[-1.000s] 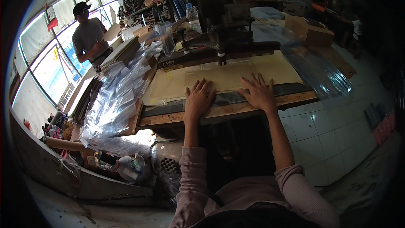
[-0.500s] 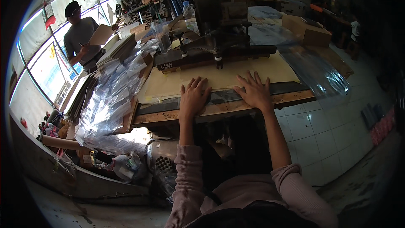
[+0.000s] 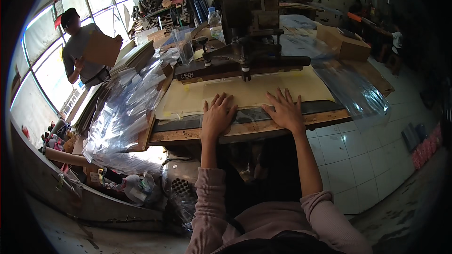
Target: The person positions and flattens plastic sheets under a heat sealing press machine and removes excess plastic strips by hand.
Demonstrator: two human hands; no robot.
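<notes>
My left hand [image 3: 218,116] lies flat with its fingers spread, the fingertips on the near edge of a pale yellow sheet [image 3: 263,84]. Likewise flat and spread, my right hand [image 3: 285,112] rests farther right along that same edge. Between the hands, a piece of clear plastic film [image 3: 252,114] overlaps the dark strip [image 3: 313,108] at the front of the work table. Neither hand grips anything. Just beyond the fingertips, the dark metal press [image 3: 242,54] spans the sheet with its long bar; the sheet's far side passes out of sight beneath it.
Crumpled clear plastic sheets [image 3: 120,108] heap up at the left, and more film [image 3: 360,87] hangs over the right edge. A cardboard box [image 3: 341,42] and a plastic bottle [image 3: 215,21] stand behind. At the far left, a person [image 3: 87,51] holds a brown board [image 3: 100,49].
My hands stay on the sheet almost unmoved. The view has shifted slightly. At the far left, the person has turned and brought the brown board in front of their body.
</notes>
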